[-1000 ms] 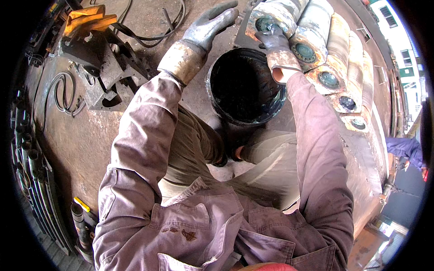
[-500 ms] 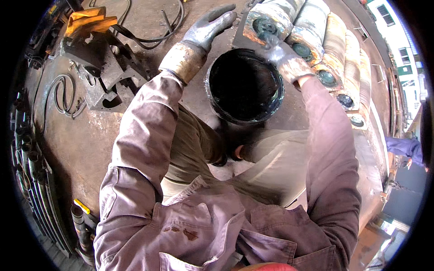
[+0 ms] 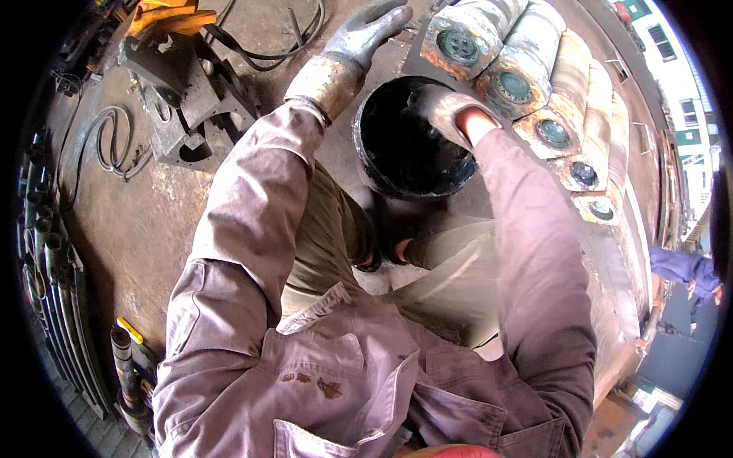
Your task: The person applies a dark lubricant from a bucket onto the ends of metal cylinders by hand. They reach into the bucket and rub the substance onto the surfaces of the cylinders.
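Dipped right hand (image 3: 429,105) from beside rollers (image 3: 534,34) into bucket (image 3: 416,188); can't tell grip. Keeping left hand (image 3: 363,34) half-open, empty. See darkened roller ends (image 3: 513,87); can't call any finished.

So a second ago the right hand (image 3: 434,105) had its fingers up at the hole in the nearest tube end (image 3: 458,46), around 1 o'clock. Now it's dropped into the bucket (image 3: 412,191), cuff crossing the rim at 2 o'clock, and that hole's uncovered. Head cam's swung a bit too: the metal fixture (image 3: 183,99) at 10 o'clock sits slightly closer to 11.
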`<act>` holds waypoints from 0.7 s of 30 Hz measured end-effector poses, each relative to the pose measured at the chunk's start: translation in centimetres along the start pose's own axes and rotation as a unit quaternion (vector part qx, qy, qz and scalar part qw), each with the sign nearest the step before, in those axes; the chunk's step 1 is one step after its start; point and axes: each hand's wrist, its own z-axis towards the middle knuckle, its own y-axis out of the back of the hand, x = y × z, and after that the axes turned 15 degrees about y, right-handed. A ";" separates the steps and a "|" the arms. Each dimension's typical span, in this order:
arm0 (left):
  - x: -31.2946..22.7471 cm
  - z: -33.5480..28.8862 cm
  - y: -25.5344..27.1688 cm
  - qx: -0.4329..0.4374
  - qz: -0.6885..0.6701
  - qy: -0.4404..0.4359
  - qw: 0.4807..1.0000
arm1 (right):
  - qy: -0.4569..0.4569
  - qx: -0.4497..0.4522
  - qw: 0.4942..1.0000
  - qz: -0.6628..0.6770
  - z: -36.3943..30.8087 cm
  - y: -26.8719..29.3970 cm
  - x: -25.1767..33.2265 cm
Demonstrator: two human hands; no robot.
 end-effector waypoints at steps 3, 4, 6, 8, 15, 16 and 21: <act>0.4 0.7 0.2 0.030 -0.031 0.010 0.999 | -0.014 0.003 0.985 -0.169 2.9 -0.6 -1.1; 0.7 0.7 0.1 0.025 -0.036 0.008 0.999 | -0.042 0.046 0.938 -0.342 3.3 -1.2 -1.5; 0.9 1.1 0.0 0.018 -0.029 -0.003 0.999 | -0.098 0.226 0.636 -0.731 4.0 -2.7 -2.7; 1.5 1.5 0.8 0.017 -0.030 0.009 0.999 | -0.091 0.103 0.729 -0.671 2.9 -2.0 -3.5; 1.7 1.8 2.0 0.003 -0.037 0.015 0.999 | -0.199 -0.388 0.855 0.282 0.8 4.9 0.0; 1.6 1.9 1.4 0.015 -0.037 0.005 0.999 | -0.211 -0.413 0.807 0.364 0.8 4.4 -0.5; 1.2 1.0 1.7 0.008 -0.032 -0.001 0.999 | -0.378 -0.213 0.792 0.429 3.7 6.7 -1.9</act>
